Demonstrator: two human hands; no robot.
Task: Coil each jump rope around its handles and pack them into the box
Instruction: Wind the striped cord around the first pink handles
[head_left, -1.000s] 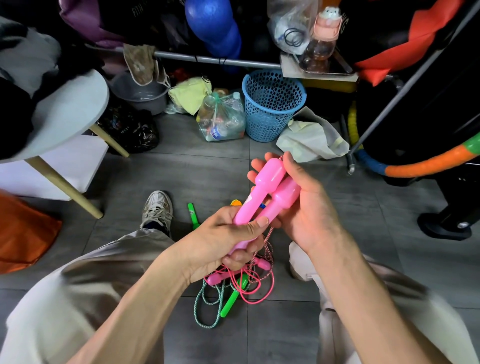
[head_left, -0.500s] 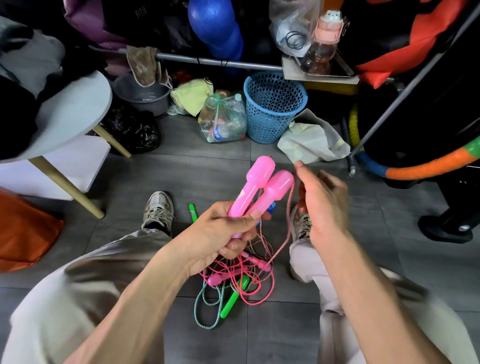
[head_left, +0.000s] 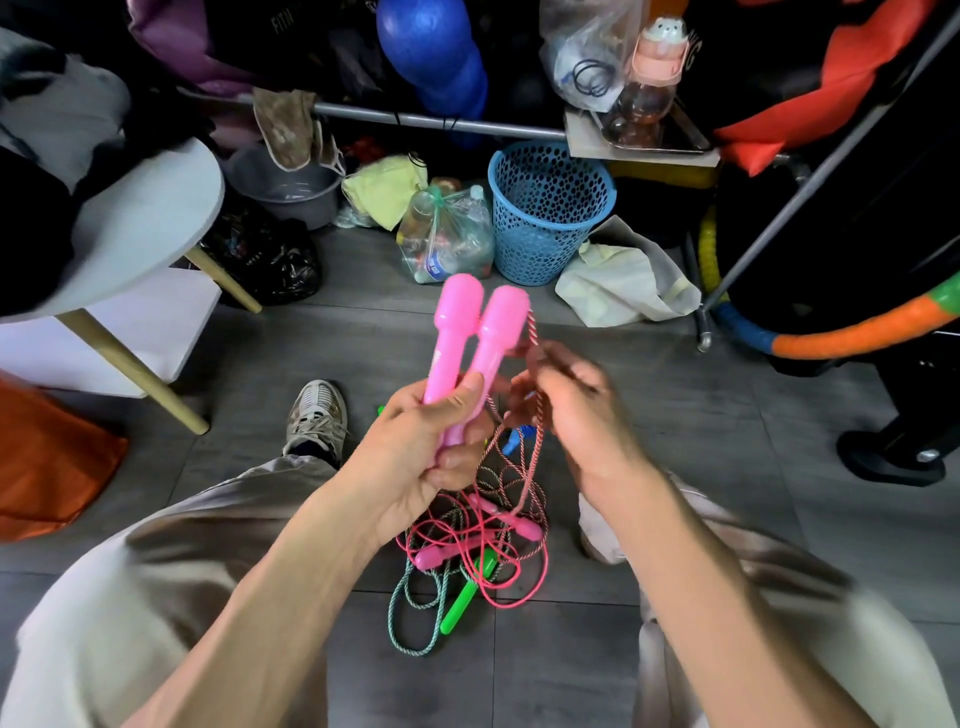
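Here the left hand (head_left: 415, 447) is closed round the lower ends of the two pink handles (head_left: 470, 343), which stand side by side, upright and touching, their bulbous tops pointing away from the person. The right hand (head_left: 576, 405) is blurred; its fingers seem curled on the pink-and-white cord (head_left: 535, 415) just beside the handles, though the exact pinch cannot be made out. That cord leaves the top of the right-hand handle and hangs down in loose loops between the knees towards the floor (head_left: 675, 415).

Below lies the pile of other ropes (head_left: 467, 551): thin pink cord, a greenish braided cord, a green handle (head_left: 467, 597) and a smaller pink handle (head_left: 441, 555), all tangled together. No box shows in this view.

As a judgement, the handles look like light, hard, smooth plastic, stiff enough to serve as a core, and likely to slide against each other unless squeezed together low down, as the left hand does now. The cord looks thin, limp and springy; it would probably be best taken close to the handles and kept taut, or turns may slip off the narrow necks. Its trailing loops could well snag on the pile.
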